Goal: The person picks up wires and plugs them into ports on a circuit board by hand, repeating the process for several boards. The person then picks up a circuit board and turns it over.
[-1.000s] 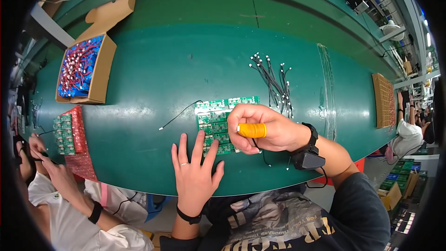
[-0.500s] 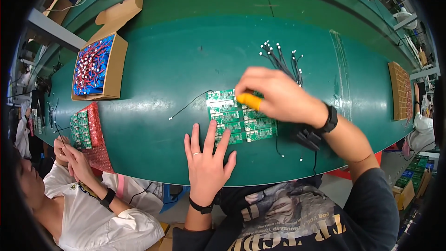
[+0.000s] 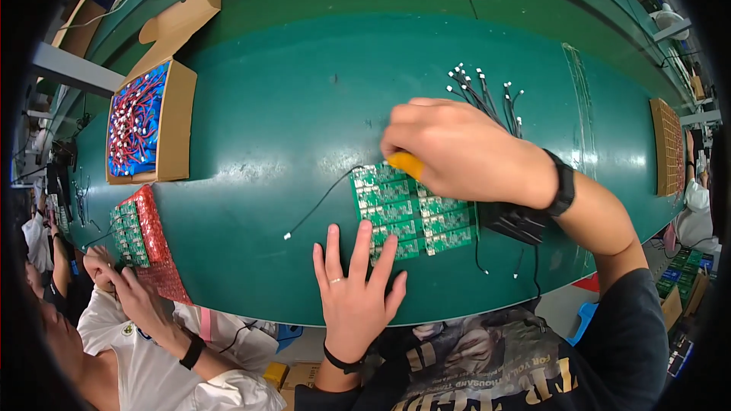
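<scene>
A panel of several small green circuit boards [image 3: 392, 213] lies flat on the bench in front of me. My left hand [image 3: 356, 301] has its fingers spread, with the fingertips resting on the panel's near left edge. Over the panel's far edge, my right hand [image 3: 464, 154] is closed in a pinch. Something yellow [image 3: 406, 164], which looks like a cover on the thumb, shows at its fingertips; what they pinch is hidden. A thin black cable [image 3: 324, 202] with a white connector trails from the panel's far left corner. Another short black cable [image 3: 479, 255] hangs off its right side.
Beyond my right hand lies a bunch of black cables [image 3: 487, 95] with white connectors. An open cardboard box [image 3: 177, 122] of blue packs with red wires stands at the left. Nearby, a co-worker's hands [image 3: 126, 285] are beside another board panel [image 3: 129, 236] on red bubble wrap [image 3: 156, 228].
The whole view has shifted slightly, so the panel appears lower and further right. My right hand stays pinched at the panel's far edge, and my left hand stays spread on it.
</scene>
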